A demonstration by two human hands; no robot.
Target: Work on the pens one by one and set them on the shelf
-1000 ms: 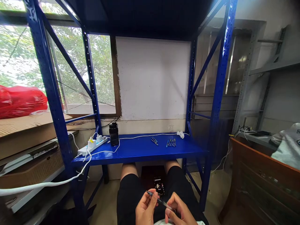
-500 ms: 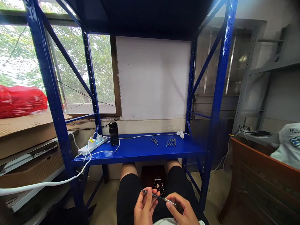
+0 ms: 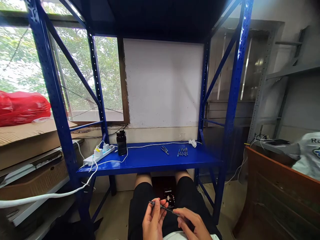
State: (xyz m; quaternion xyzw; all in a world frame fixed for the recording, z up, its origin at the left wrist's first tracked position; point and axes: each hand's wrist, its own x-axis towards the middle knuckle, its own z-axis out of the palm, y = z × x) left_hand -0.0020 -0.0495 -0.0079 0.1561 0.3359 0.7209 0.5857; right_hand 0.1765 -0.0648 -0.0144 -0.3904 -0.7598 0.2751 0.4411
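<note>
The pen was in front of the desk, lower than its top, held aslant above the person's black shorts. The left hand had thumb and fingers pinched together on the darker end, its other fingers loosely curled. The right hand was drawn to a narrow pinch at the opposite end, though its own fingers hid how much it gripped.

To my eye the likeliest mishap was a drop: both holds were at the fingertips, so an uneven pull or twist could have jerked the pen loose, onto the shorts or down to the floor below the desk. A sideways push between the hands might have bent its slim middle. The knees reached under the desk's front edge, so a bump from there could have set other pens rolling: a loose cluster near the desk's middle, and a neat row nearer its right end.

The pen looked slender, dark and thicker by the left hand, thinner and greyer toward the right; whether it was in one piece was too small to make out.
</note>
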